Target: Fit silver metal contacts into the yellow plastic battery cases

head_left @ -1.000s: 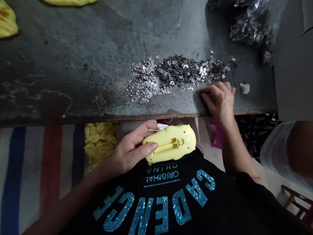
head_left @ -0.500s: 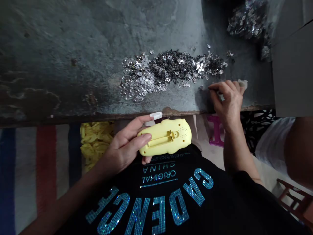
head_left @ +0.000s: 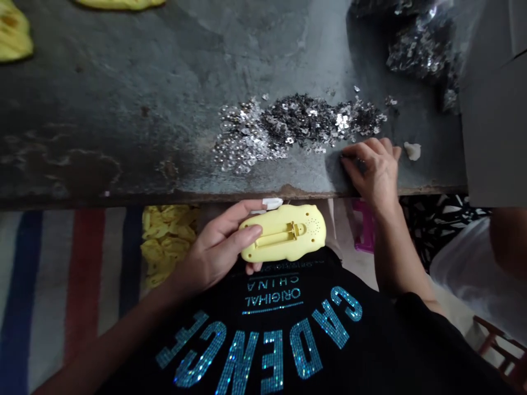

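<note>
My left hand (head_left: 220, 244) is closed round a yellow plastic battery housing (head_left: 284, 233), with the thumb on its face and the fingers beneath. The long battery slot and a cluster of small speaker holes face up. White tape wraps my left index fingertip. Over the table's front edge, my right hand (head_left: 373, 167) pinches with thumb and forefinger close to the tabletop; anything between the fingertips is too small to make out. Just beyond it lies a heap of small metal contact plates (head_left: 300, 123).
A bag of shiny metal pieces (head_left: 420, 52) lies at the back right, beside a grey box (head_left: 492, 109). A crumpled white scrap (head_left: 412, 151) sits right of my right hand. Yellow parts (head_left: 14, 33) rest at the far left; more yellow pieces (head_left: 168, 238) are below the table edge.
My right hand has shifted slightly left along the tabletop, away from the white scrap, its fingertips still pinched. The left hand keeps its hold on the housing. The view has tilted, showing yellow parts.
</note>
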The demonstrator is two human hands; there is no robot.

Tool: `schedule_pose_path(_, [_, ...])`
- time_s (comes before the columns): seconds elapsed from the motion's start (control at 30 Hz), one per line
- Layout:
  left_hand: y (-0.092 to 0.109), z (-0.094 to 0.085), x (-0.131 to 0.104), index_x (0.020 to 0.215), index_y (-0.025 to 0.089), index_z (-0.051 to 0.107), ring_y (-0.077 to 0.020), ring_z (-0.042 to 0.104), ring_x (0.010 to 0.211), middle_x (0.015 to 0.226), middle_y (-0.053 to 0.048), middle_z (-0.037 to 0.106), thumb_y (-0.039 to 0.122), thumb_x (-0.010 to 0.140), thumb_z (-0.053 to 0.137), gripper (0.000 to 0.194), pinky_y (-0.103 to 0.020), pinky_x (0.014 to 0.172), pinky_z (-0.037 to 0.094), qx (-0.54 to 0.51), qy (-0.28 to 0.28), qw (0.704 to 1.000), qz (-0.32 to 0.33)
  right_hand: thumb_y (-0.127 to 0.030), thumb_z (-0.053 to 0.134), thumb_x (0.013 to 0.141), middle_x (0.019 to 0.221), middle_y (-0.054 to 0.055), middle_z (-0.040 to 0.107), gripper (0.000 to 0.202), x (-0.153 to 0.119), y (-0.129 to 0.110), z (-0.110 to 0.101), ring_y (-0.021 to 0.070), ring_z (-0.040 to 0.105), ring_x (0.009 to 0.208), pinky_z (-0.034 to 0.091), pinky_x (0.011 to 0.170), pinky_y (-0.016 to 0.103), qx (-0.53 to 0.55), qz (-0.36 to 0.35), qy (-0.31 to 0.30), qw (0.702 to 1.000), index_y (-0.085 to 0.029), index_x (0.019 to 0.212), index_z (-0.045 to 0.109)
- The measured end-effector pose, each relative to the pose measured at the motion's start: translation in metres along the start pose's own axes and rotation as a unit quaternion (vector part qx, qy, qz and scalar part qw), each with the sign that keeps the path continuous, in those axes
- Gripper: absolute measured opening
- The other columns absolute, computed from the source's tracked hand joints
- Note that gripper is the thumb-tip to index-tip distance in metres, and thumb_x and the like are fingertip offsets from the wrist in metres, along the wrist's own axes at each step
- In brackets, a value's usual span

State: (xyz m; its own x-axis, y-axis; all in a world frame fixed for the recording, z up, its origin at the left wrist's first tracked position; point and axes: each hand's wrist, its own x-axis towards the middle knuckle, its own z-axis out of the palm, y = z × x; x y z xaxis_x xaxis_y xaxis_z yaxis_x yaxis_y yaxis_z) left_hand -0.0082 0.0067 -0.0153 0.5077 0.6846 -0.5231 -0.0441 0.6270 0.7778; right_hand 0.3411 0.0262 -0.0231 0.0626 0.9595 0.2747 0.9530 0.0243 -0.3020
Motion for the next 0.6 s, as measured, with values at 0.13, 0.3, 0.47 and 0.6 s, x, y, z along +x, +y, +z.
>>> schedule_pose_path(0.13, [0.001, 0.002, -0.001, 0.137, 0.023, 0.078, -0.0151, 0.071, 0.053, 0.102, -0.007, 0.084, 0.042, 0.102, 0.086, 0.041, -0.022, 0.043, 0.057, -0.033, -0.014, 0.999, 0.018, -0.037, 0.068, 0.11, 0.102, 0.007, 0.082, 0.015, -0.002, -0.011, -0.005, 0.0331, 0.069, 0.108, 0.047, 0.102, 0.056, 0.051, -0.02, 0.02, 0.998, -0.031, 0.106, 0.081])
schedule_pose_path(0.3, [-0.001, -0.004, -0.003, 0.14, 0.022, 0.077, -0.0152, 0.071, 0.054, 0.103, -0.008, 0.085, 0.042, 0.104, 0.084, 0.042, -0.022, 0.044, 0.058, -0.035, -0.011, 0.999, 0.026, -0.033, 0.069, 0.105, 0.103, 0.004, 0.083, 0.012, -0.002, -0.029, -0.006, 0.0293, 0.072, 0.103, 0.048, 0.098, 0.051, 0.099, -0.044, -0.023, 0.994, -0.03, 0.108, 0.08])
schedule_pose_path(0.47, [0.0, -0.007, -0.003, 0.138, 0.021, 0.077, -0.0159, 0.072, 0.055, 0.108, -0.01, 0.086, 0.042, 0.101, 0.085, 0.043, -0.023, 0.043, 0.056, -0.038, -0.005, 0.999, 0.026, -0.026, 0.066, 0.099, 0.099, 0.004, 0.079, 0.023, 0.002, -0.028, 0.005, 0.0305, 0.069, 0.105, 0.048, 0.099, 0.053, 0.07, -0.048, -0.047, 0.995, -0.031, 0.111, 0.085])
schedule_pose_path(0.6, [0.0, -0.006, -0.003, 0.135, 0.022, 0.077, -0.0152, 0.072, 0.057, 0.112, -0.009, 0.086, 0.042, 0.101, 0.086, 0.04, -0.023, 0.044, 0.057, -0.039, -0.001, 0.999, 0.026, -0.027, 0.065, 0.104, 0.125, 0.007, 0.081, 0.024, 0.001, -0.028, 0.012, 0.0337, 0.069, 0.119, 0.047, 0.105, 0.057, 0.069, -0.069, -0.055, 0.994, -0.033, 0.115, 0.085])
